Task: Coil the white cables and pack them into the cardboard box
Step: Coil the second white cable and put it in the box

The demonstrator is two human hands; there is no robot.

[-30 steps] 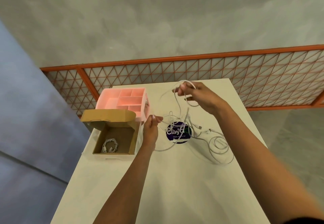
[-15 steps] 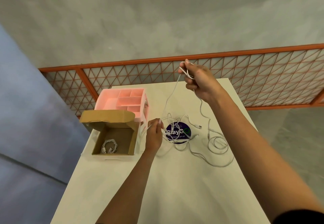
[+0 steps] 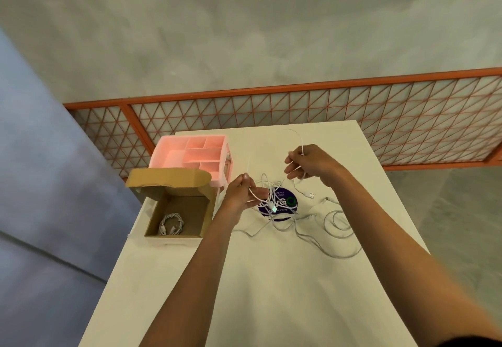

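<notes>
My left hand (image 3: pixel 242 193) pinches a white cable (image 3: pixel 298 140) just right of the open cardboard box (image 3: pixel 206 212). My right hand (image 3: pixel 309 162) grips the same cable higher up, and a loop arcs above its fist. From both hands the strand drops into a tangle of white cables (image 3: pixel 274 197) on the table. A loose USB plug (image 3: pixel 309 195) lies under the right hand. More loose white cable loops (image 3: pixel 339 224) lie to the right. One coiled white cable (image 3: pixel 171 224) sits on the box floor.
A pink compartment organizer (image 3: pixel 173 154) stands behind the box at the white table's (image 3: pixel 271 278) far left. A dark round sticker (image 3: pixel 290 205) lies under the tangle. An orange lattice rail (image 3: pixel 380 107) runs behind the table's far edge.
My right hand has come down from high above the table's far edge toward the left hand, still holding the cable. The left hand has risen slightly and holds more strand.
</notes>
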